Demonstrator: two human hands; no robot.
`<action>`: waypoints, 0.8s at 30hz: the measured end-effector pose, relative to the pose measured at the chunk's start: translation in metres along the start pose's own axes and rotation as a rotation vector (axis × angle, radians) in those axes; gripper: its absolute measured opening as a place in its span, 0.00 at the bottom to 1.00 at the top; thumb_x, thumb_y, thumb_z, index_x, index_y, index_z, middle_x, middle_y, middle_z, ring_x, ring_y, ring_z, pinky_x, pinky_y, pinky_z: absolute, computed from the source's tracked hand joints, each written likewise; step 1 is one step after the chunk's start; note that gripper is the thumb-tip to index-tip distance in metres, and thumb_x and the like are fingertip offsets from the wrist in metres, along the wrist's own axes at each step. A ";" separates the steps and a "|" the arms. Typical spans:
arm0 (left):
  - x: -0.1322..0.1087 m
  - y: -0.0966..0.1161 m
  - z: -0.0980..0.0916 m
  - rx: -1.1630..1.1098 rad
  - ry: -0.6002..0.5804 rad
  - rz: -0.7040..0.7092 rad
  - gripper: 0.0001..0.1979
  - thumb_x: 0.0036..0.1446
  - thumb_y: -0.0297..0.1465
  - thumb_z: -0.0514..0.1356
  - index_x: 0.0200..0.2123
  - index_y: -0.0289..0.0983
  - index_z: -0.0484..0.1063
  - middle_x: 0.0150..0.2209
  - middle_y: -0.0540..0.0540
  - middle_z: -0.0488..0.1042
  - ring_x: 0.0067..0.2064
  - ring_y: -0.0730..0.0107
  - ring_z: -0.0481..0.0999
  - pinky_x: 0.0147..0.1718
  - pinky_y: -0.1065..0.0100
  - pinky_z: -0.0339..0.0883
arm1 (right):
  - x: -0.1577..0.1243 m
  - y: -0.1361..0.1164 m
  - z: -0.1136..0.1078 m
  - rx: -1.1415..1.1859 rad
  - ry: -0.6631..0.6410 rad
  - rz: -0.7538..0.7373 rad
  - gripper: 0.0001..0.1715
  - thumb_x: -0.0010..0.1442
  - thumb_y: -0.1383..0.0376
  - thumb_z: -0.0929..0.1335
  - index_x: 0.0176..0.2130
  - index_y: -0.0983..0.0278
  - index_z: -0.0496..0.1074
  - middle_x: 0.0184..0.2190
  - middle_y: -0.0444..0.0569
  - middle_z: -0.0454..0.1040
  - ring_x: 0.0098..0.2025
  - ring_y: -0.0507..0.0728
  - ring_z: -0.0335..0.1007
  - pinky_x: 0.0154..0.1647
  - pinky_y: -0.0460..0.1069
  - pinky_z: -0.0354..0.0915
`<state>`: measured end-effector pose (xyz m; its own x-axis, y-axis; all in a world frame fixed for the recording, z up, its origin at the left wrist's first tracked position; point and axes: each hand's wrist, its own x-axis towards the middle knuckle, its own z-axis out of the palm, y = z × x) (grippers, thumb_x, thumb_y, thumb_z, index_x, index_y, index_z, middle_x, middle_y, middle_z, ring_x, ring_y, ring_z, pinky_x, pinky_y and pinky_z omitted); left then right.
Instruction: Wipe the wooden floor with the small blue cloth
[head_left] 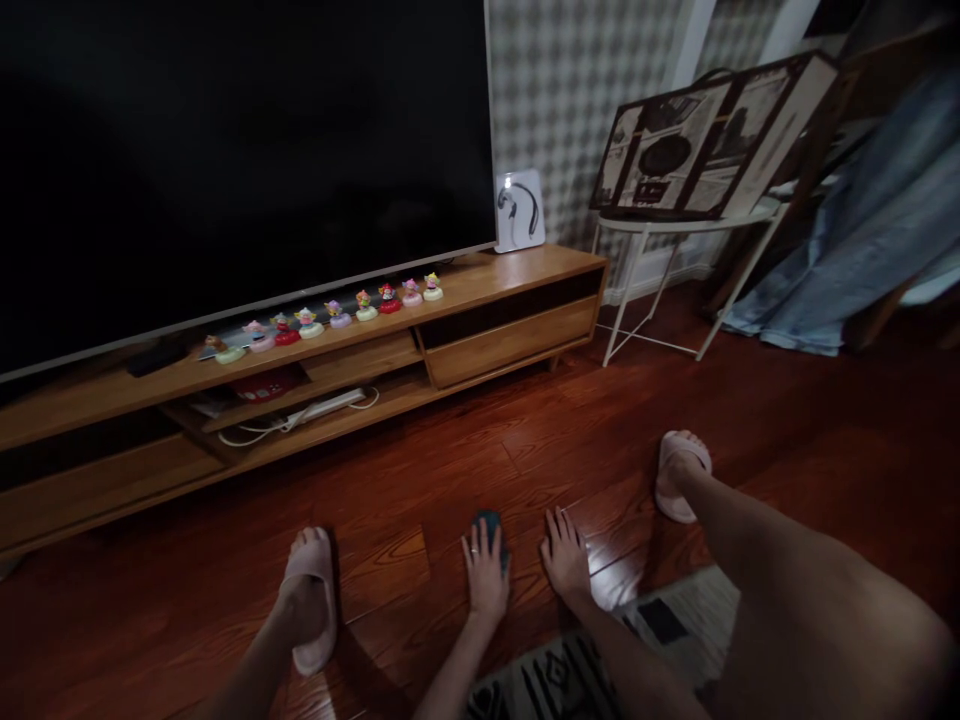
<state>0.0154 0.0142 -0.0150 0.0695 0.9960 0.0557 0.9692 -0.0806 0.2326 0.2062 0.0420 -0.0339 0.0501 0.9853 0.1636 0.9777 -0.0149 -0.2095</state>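
Note:
My left hand (489, 580) presses down on a small dark teal cloth (491, 522) on the wooden floor (382, 510). Its fingers are slightly apart over the cloth, whose edges show past the fingertips and on the right side. A ring is on one finger. Just to the right, my right hand (568, 560) lies palm down on the bare floorboards, fingers stretched out, holding nothing. The palms and the underside of the cloth are hidden.
A low wooden TV stand (517, 350) carries a large dark television (247, 130) and a row of several small figurines (337, 313). At right, a white side table (637, 228) holds a suitcase-like box (675, 150). A patterned rug (555, 670) lies near me, between my slippered feet (679, 470).

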 end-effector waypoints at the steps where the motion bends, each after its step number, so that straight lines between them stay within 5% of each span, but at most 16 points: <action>1: -0.001 0.015 0.003 -0.041 -0.047 0.097 0.33 0.63 0.40 0.54 0.71 0.47 0.55 0.75 0.43 0.49 0.75 0.50 0.50 0.71 0.38 0.45 | 0.000 0.000 0.000 -0.004 -0.007 0.002 0.36 0.65 0.64 0.56 0.69 0.68 0.61 0.71 0.57 0.59 0.74 0.62 0.47 0.71 0.59 0.44; 4: -0.002 0.034 0.000 -0.105 -0.134 0.215 0.36 0.61 0.41 0.57 0.72 0.51 0.53 0.76 0.46 0.45 0.75 0.51 0.47 0.72 0.36 0.40 | 0.000 0.000 0.001 -0.023 -0.026 0.005 0.36 0.65 0.65 0.56 0.69 0.69 0.62 0.71 0.57 0.59 0.74 0.62 0.47 0.71 0.59 0.44; 6: 0.004 0.019 -0.011 -0.100 -0.132 0.183 0.36 0.61 0.40 0.58 0.71 0.52 0.53 0.76 0.48 0.46 0.75 0.53 0.48 0.73 0.37 0.37 | 0.001 0.001 0.002 -0.025 -0.028 0.004 0.36 0.66 0.64 0.56 0.69 0.68 0.62 0.71 0.57 0.59 0.74 0.63 0.47 0.71 0.59 0.45; 9: 0.018 -0.038 -0.036 0.003 -0.068 -0.012 0.35 0.60 0.34 0.56 0.71 0.50 0.57 0.75 0.45 0.51 0.74 0.53 0.51 0.72 0.38 0.35 | 0.001 0.003 0.004 -0.014 -0.024 0.004 0.36 0.66 0.63 0.56 0.69 0.67 0.62 0.71 0.56 0.60 0.74 0.63 0.47 0.71 0.59 0.45; 13: 0.018 -0.133 -0.075 0.161 0.038 -0.484 0.35 0.57 0.34 0.57 0.68 0.49 0.61 0.72 0.42 0.59 0.73 0.45 0.55 0.69 0.33 0.43 | 0.001 0.001 0.004 -0.007 -0.014 0.008 0.36 0.66 0.64 0.56 0.69 0.68 0.61 0.71 0.56 0.59 0.74 0.63 0.48 0.71 0.59 0.44; 17: -0.004 -0.178 -0.103 0.202 0.094 -0.547 0.41 0.51 0.40 0.61 0.70 0.49 0.58 0.75 0.41 0.51 0.75 0.39 0.45 0.67 0.31 0.43 | 0.001 0.000 0.004 -0.013 0.007 0.007 0.36 0.65 0.64 0.57 0.69 0.69 0.62 0.71 0.57 0.59 0.73 0.63 0.50 0.71 0.59 0.45; 20: -0.015 -0.157 -0.097 0.190 0.096 -0.494 0.42 0.50 0.42 0.61 0.70 0.51 0.57 0.76 0.44 0.48 0.76 0.40 0.42 0.69 0.33 0.42 | 0.001 0.001 0.005 -0.009 0.010 0.010 0.36 0.64 0.65 0.58 0.68 0.70 0.63 0.71 0.58 0.60 0.73 0.63 0.51 0.70 0.59 0.46; 24: -0.008 -0.072 -0.054 0.104 0.043 -0.330 0.40 0.52 0.40 0.61 0.70 0.51 0.58 0.76 0.44 0.46 0.76 0.41 0.43 0.69 0.34 0.43 | 0.002 0.002 0.005 0.004 0.003 0.007 0.36 0.64 0.64 0.58 0.68 0.70 0.63 0.71 0.58 0.59 0.73 0.64 0.49 0.70 0.59 0.47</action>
<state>-0.0673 0.0098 0.0198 -0.2592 0.9652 0.0351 0.9569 0.2517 0.1449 0.2075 0.0449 -0.0386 0.0577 0.9846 0.1653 0.9764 -0.0212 -0.2148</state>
